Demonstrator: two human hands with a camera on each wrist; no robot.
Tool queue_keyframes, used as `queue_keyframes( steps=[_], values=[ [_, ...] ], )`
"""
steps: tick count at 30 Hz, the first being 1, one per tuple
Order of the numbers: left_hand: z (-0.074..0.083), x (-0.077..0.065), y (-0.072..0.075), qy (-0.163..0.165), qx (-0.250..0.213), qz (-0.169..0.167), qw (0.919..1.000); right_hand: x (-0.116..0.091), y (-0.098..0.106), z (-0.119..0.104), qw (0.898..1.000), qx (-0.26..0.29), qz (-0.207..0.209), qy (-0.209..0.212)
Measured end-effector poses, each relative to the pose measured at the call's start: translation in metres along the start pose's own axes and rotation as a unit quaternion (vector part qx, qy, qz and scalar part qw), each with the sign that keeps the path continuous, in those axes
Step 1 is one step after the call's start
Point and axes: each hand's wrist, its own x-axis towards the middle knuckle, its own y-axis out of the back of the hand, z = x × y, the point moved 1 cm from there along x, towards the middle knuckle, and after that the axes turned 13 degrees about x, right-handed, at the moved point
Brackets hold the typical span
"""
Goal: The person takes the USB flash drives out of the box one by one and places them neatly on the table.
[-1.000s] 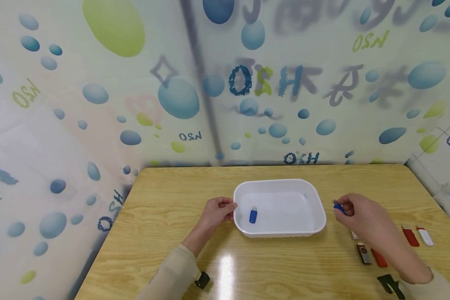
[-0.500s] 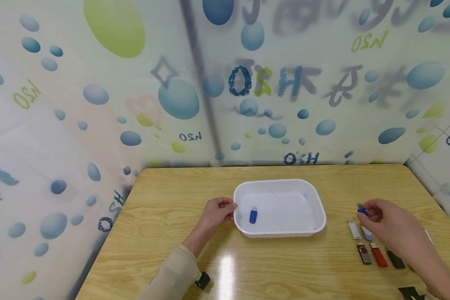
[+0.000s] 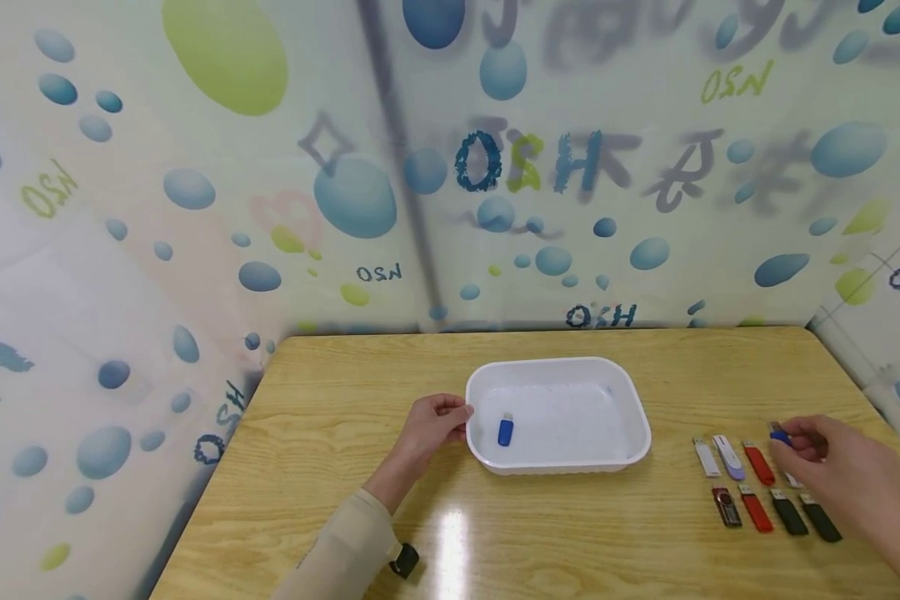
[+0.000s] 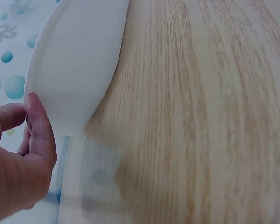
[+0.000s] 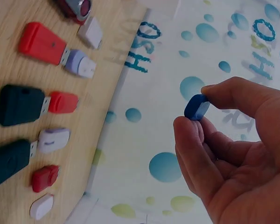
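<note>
My left hand (image 3: 437, 423) pinches the left rim of a white plastic tray (image 3: 570, 461), thumb on one side and fingers on the other, as the left wrist view also shows. Inside the tray, toward its left end, lies a blue USB stick (image 3: 505, 432). Over at the right, my right hand (image 3: 843, 471) pinches a second blue USB stick (image 5: 196, 107) between thumb and fingertips, held above the table. Below and around this hand several USB sticks lie in two rows, among them a red one (image 3: 759, 463), a black one (image 3: 789, 512) and a white one (image 3: 707, 457).
The wooden table (image 3: 330, 400) runs back to a patterned wall covering (image 3: 420, 250). In the right wrist view a white USB stick (image 5: 41, 206) and a small red one (image 5: 45, 178) lie at the end of the rows. A dark strap piece (image 3: 404, 560) hangs by my left sleeve.
My right hand has moved right, away from the tray, carrying the blue USB stick over the rows and uncovering several sticks. My left hand and the tray have stayed put.
</note>
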Motion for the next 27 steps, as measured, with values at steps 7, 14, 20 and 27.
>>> queue_keyframes(
  steps=[7,14,20,27],
  values=[
    [0.000,0.000,0.000,-0.001,-0.001,-0.003,1.0000,-0.003,-0.003,0.017,0.999,0.000,0.032,-0.036],
    [-0.001,0.000,0.000,-0.002,0.002,-0.002,1.0000,-0.006,-0.004,0.035,0.996,0.044,0.065,-0.036],
    [-0.001,0.003,-0.001,0.004,0.004,-0.001,1.0000,-0.005,-0.006,0.057,0.994,0.064,0.063,-0.063],
    [0.001,0.005,-0.002,-0.001,-0.004,-0.006,1.0000,-0.003,-0.010,0.093,0.991,0.085,0.070,-0.079]
  ],
)
